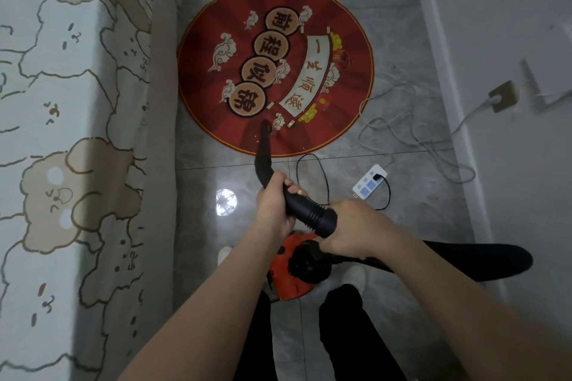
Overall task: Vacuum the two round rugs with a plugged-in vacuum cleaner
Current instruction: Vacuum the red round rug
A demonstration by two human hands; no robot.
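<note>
A round red rug (275, 68) with printed characters and clouds lies on the grey tiled floor ahead of me. I hold a small vacuum cleaner with an orange body (289, 275) and a curved black nozzle (264, 151); the nozzle tip rests on the rug's near edge. My left hand (274, 206) grips the nozzle near its bend. My right hand (353, 232) grips the ribbed black tube behind it. A black dust bag (473, 260) trails to the right. Only one rug is in view.
A bed with a bear-patterned cover (71, 148) fills the left side. A white power strip (370, 181) with a black plug lies on the floor at right, its white cable (411, 133) looping to a wall socket (501, 96). The wall runs along the right.
</note>
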